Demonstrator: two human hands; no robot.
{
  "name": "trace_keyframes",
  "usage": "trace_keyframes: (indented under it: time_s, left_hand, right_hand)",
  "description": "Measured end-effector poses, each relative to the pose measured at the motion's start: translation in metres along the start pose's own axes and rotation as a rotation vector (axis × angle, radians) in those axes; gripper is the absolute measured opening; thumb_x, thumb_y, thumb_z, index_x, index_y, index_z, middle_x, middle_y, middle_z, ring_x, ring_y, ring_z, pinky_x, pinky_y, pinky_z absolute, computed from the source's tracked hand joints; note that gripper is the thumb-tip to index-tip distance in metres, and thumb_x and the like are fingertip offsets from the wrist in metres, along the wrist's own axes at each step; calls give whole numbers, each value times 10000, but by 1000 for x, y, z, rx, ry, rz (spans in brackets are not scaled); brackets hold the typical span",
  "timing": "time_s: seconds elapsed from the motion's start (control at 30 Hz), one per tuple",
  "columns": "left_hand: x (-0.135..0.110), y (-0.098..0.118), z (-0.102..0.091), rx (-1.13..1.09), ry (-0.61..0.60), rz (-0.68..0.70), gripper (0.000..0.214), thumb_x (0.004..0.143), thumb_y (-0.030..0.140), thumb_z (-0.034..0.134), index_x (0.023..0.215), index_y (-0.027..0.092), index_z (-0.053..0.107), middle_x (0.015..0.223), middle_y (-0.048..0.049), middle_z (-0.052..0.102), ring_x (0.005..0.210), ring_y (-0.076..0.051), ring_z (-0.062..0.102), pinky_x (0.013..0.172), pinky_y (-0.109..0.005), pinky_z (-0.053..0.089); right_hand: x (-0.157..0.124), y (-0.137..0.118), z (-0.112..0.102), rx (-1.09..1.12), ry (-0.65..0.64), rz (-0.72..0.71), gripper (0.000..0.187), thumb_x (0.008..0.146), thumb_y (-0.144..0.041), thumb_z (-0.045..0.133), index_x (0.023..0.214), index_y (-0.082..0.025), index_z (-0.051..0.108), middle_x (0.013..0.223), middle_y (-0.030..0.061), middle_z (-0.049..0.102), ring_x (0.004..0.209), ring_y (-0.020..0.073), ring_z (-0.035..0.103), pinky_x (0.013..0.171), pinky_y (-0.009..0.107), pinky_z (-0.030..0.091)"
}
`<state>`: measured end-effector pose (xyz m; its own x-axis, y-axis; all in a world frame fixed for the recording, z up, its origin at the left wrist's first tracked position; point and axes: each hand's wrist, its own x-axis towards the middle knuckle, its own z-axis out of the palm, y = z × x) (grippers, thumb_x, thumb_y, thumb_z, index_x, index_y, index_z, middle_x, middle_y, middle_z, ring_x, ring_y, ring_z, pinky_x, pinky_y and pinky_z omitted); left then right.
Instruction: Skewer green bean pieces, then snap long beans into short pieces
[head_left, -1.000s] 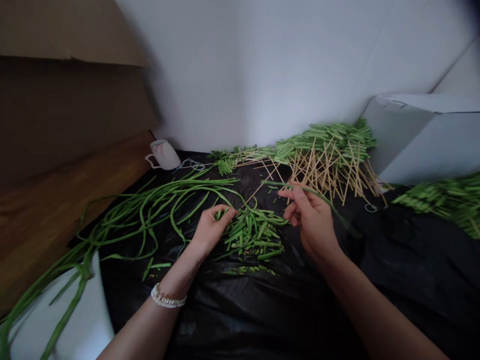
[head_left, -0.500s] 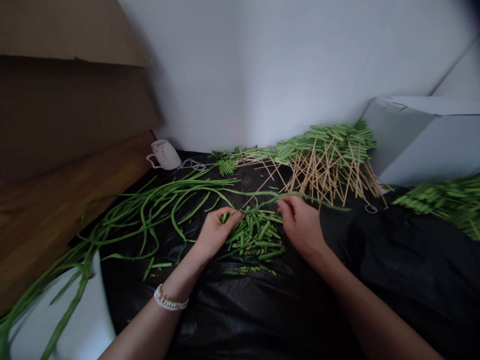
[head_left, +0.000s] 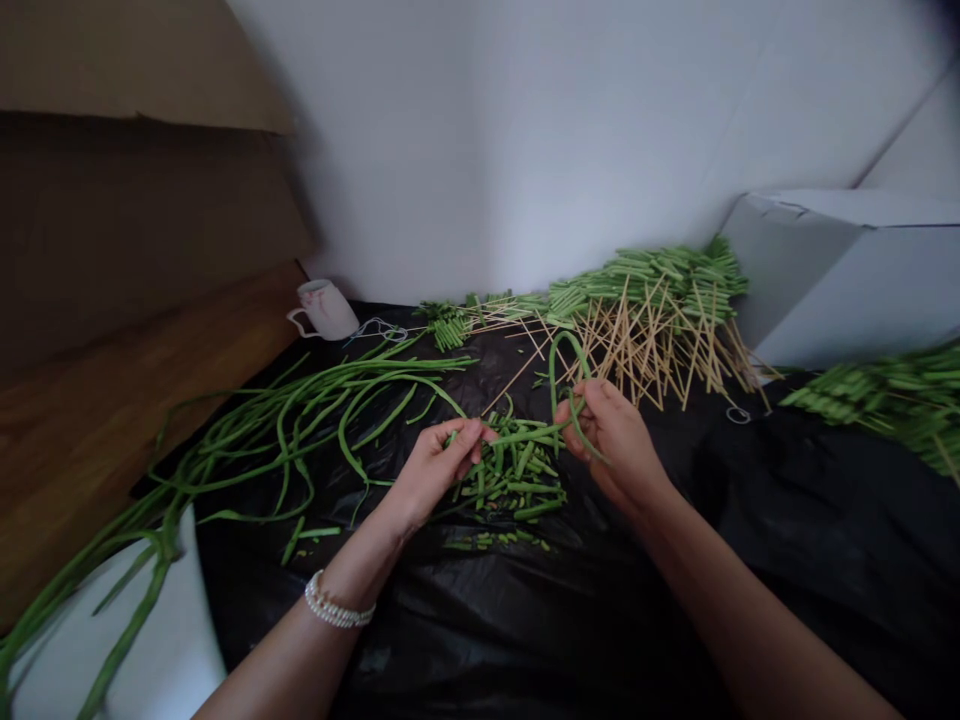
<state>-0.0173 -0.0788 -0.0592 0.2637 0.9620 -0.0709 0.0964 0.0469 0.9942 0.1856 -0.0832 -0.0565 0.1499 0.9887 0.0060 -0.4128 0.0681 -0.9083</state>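
My left hand (head_left: 439, 465), with a white beaded bracelet at the wrist, pinches one end of a long green bean (head_left: 571, 338). A bit of green shows behind its fingers. My right hand (head_left: 611, 430) is closed on the same bean, which bends up in a loop above the fingers, its tail hanging past them. Beneath and between both hands lies a pile of short cut bean pieces (head_left: 517, 478). Whole long beans (head_left: 247, 445) sprawl to the left of my left hand.
Skewers (head_left: 637, 350) threaded with bean pieces lie along the white wall. More green pieces (head_left: 885, 400) are at the right, near a white box (head_left: 862, 270). A mug (head_left: 326, 308) stands back left beside thin string. Black plastic sheeting (head_left: 480, 630) covers the surface.
The bean was stretched out to the right past my right hand; now it is bent up into a loop there. My right hand has turned and moved slightly down.
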Motion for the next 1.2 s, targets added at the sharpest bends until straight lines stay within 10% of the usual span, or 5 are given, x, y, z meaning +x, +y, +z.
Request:
trace_keyframes:
  time_s: [0.2,0.43,0.87,1.2]
  left_hand:
    - [-5,4,1,35,-58,-56,403,754,539,702,791,138,691,559,31,514,464,-70,378,464,-202,299]
    - [-5,8,0,272,-50,179,225,790,382,708,817,164,759,786,-35,679,741,-151,576,743,-251,434]
    - [-7,9,2,194,-322,78,245,824,372,674,753,146,734,766,-31,643,715,-137,531,710,-252,409]
    - [-1,-3,1,-404,-3,-40,254,754,318,775,764,119,618,535,83,361,451,-24,235,411,-138,201]
  right_hand:
    - [-2,3,2,-69,-6,-57,281,864,-502,538,868,-249,414,634,-43,628,369,60,430,352,199,238]
    - [-3,-2,6,-61,-6,-51,248,867,-425,567,860,-247,394,750,-7,680,460,77,525,407,207,356]
    - [-18,4,14,-134,-396,86,194,867,-354,622,877,-199,506,814,14,695,540,77,576,496,218,429]
    - [-15,8,12,-165,-335,86,222,713,-311,771,771,-200,589,622,-42,596,496,76,500,464,220,378]
